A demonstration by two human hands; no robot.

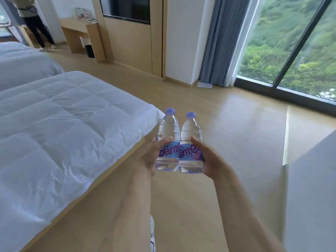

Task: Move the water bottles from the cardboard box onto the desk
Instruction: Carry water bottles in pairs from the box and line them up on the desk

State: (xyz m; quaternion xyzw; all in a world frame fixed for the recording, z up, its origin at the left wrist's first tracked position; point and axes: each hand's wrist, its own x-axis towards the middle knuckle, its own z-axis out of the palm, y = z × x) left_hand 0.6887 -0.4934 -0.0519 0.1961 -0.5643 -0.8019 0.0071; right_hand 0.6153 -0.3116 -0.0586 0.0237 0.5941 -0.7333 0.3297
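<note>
Two clear water bottles with purple caps and blue-and-pink labels stand upright side by side in front of me, touching each other. My left hand (150, 157) grips the left bottle (168, 130) around its label. My right hand (209, 159) grips the right bottle (191, 131) the same way, thumb over the label. Both bottles are held in the air above the wooden floor. A light wooden desk (78, 28) stands against the far wall at the upper left. No cardboard box is in view.
A bed with a white duvet (54, 128) fills the left side, and a second bed (21, 60) lies behind it. Another person (34, 20) stands at the far left by the desk. Floor-to-ceiling windows (291, 51) and a grey curtain (218, 42) are on the right. A pale surface (312, 188) is at my right.
</note>
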